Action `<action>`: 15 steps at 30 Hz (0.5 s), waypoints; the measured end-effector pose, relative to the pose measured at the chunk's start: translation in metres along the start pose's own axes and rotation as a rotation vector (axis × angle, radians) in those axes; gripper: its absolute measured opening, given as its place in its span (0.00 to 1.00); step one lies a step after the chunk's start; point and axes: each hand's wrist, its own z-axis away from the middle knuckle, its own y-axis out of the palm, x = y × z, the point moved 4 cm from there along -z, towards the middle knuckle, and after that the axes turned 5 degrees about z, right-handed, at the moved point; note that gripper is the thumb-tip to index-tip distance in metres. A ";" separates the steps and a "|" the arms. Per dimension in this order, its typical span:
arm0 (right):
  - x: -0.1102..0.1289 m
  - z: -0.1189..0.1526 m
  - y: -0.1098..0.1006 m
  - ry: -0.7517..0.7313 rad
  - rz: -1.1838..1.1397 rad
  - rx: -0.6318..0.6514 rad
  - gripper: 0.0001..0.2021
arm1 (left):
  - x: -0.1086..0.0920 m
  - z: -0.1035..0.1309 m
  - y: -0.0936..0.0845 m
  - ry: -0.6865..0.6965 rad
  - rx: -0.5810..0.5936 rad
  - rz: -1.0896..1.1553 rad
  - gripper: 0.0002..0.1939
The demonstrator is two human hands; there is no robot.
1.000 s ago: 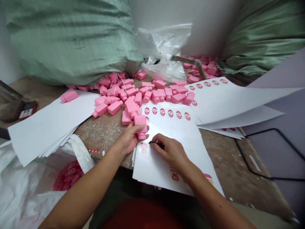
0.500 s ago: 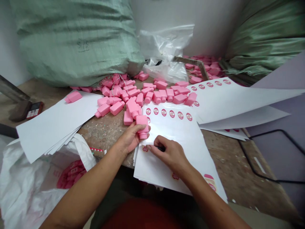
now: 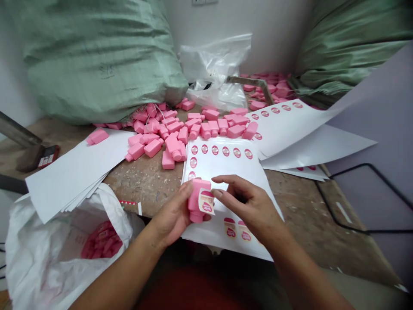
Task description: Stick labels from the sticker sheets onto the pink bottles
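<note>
My left hand [image 3: 176,211] is closed around a pink plastic bottle [image 3: 194,198], its neck pointing down toward me. A printed label [image 3: 206,201] lies against the bottle's face, with its lower right edge standing off. Just right of it is my right hand [image 3: 248,204], thumb and forefinger apart, the thumb tip close to the label's edge; I cannot tell if they touch. A dark patch shows under the right palm, too unclear to name. Beneath both hands is a white sticker sheet [image 3: 222,172] with oval stickers along its top and left edges and larger labels near the bottom.
Several pink bottles [image 3: 174,127] lie heaped behind the sheet. More sticker sheets [image 3: 290,129] are at right, blank-sided sheets [image 3: 80,168] at left. A white sack [image 3: 29,241] holding pink bottles stands front left. Large green sacks [image 3: 97,56] and a phone [image 3: 48,156] are further back.
My left hand has brought the bottle down toward me. My right hand has risen from the sheet to the bottle, its fingers now apart, and a label is now on the bottle's face.
</note>
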 end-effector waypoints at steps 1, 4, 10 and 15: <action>-0.001 0.000 0.000 -0.002 -0.001 -0.002 0.16 | 0.002 0.002 0.001 -0.002 0.005 0.007 0.22; -0.004 0.000 0.001 -0.006 0.005 0.007 0.16 | 0.005 0.004 0.003 -0.007 0.027 0.008 0.26; -0.003 -0.001 0.000 -0.012 0.033 0.001 0.15 | 0.003 0.005 0.007 0.011 0.050 -0.012 0.27; -0.001 -0.001 0.000 -0.014 0.032 0.000 0.15 | 0.005 0.005 0.006 0.036 0.059 -0.014 0.26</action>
